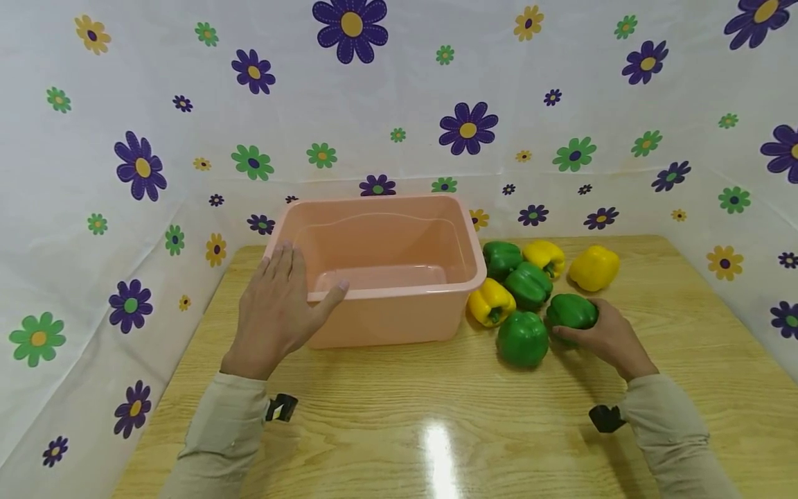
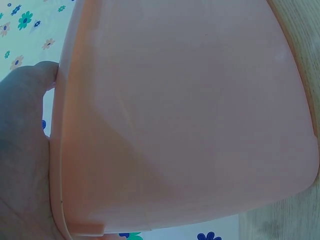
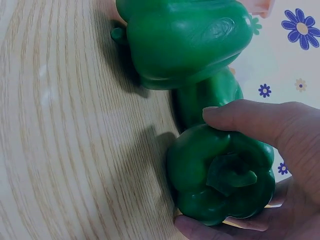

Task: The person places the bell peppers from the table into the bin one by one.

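My left hand (image 1: 277,312) rests on the front left of the pink plastic tub (image 1: 386,319), its fingers straight over the rim and the thumb spread along the front edge. In the left wrist view the thumb (image 2: 46,72) touches the rim beside the tub's long wall (image 2: 190,110). On the right, my right hand (image 1: 607,336) grips a green bell pepper (image 1: 572,312) from its right side. Up close in the right wrist view, thumb and fingers go around that pepper, its stem (image 3: 242,178) facing the camera.
Right of the tub lie more green peppers (image 1: 522,339), (image 1: 528,285), (image 1: 501,259) and yellow peppers (image 1: 491,303), (image 1: 544,258). Another yellow pepper (image 1: 594,268) sits further right. A flowered white cloth (image 1: 399,90) hangs behind the wooden table (image 1: 374,416).
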